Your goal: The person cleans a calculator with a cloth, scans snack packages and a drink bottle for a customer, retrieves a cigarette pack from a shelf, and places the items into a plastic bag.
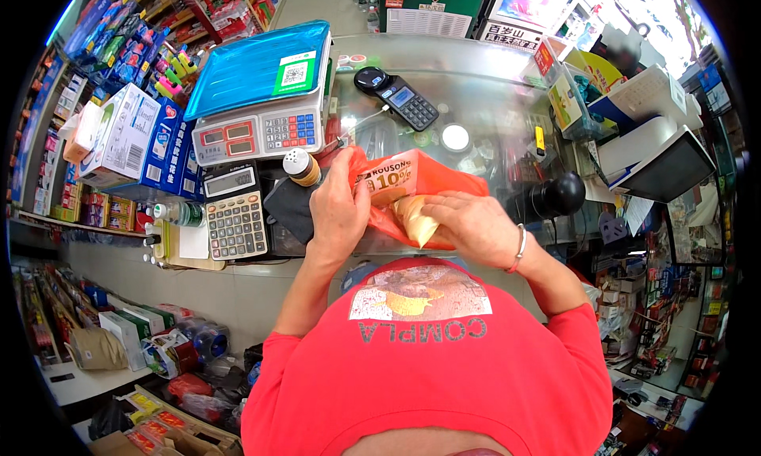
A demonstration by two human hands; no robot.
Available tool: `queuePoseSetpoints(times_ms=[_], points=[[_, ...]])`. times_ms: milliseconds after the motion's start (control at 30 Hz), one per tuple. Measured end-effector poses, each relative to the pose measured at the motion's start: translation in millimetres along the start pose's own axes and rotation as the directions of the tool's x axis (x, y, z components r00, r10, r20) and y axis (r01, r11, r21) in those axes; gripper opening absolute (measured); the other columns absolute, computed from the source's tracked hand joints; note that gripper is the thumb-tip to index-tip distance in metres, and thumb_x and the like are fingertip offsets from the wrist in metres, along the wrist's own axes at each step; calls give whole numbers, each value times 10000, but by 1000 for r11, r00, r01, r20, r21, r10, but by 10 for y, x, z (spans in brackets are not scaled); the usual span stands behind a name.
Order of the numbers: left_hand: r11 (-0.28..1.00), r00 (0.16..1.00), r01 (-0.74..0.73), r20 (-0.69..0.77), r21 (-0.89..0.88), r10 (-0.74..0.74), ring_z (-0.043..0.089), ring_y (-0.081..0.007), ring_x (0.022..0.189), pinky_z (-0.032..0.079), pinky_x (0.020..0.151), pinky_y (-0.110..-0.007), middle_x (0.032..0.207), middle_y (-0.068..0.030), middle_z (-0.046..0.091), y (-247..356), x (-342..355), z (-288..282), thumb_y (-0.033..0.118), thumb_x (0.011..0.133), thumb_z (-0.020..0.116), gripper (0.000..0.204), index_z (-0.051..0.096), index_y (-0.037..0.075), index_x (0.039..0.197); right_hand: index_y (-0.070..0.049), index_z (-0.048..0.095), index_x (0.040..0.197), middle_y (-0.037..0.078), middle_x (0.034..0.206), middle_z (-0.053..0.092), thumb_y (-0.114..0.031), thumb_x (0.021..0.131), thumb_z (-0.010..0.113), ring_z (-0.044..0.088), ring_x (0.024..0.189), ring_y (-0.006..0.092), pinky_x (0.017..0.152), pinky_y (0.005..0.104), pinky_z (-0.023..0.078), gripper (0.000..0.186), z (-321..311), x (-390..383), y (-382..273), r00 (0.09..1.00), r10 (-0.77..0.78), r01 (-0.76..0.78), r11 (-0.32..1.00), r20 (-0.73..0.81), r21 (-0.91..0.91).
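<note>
An orange-red plastic bag (456,183) is spread over the near edge of the glass counter, in front of my body. My left hand (339,210) is closed on the bag's left side, fingertips at its rim. Inside the bag's mouth lies a food packet with a printed orange-brown front (388,180) and a pale yellow, crumpled lower end. My right hand (474,224) has its fingers wrapped round this yellow end; the fingertips curl over it and the thumb is hidden. The packet's tip points down toward my shirt.
Left of the bag are a shaker jar (301,167), a calculator (236,212) and a weighing scale (261,99) with a blue top. Ahead lies a card terminal (398,99) on the glass counter (468,83). A black handheld device (555,196) stands close to my right hand.
</note>
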State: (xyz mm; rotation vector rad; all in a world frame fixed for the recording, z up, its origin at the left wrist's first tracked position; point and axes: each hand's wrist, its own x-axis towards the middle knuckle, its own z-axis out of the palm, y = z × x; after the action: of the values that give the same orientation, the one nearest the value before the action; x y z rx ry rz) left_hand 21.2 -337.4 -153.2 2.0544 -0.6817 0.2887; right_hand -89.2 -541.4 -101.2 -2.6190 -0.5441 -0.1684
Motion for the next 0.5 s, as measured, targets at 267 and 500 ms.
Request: queuePoseSetpoints(times_ms=[267,500], points=[[965,987,153,-17,-215,-160,685,-264,907,529,799,-351,1004,-151,685,-173,-34,-42,-55,796,584,365,549,-2,1155,-47,636,845,162,792,668,-171,828,626,658,794,361,675,456,519,126,-308,59,211,960,223,-204,971,169,-121],[986,990,120,87,-115,-110,660,-170,864,519,782,-285,964,-110,679,-47,8,-161,-68,803,612,297,583,-21,1095,-54,618,843,140,820,674,-173,827,609,666,772,338,642,442,521,120,-206,72,179,961,203,-162,963,188,-214]])
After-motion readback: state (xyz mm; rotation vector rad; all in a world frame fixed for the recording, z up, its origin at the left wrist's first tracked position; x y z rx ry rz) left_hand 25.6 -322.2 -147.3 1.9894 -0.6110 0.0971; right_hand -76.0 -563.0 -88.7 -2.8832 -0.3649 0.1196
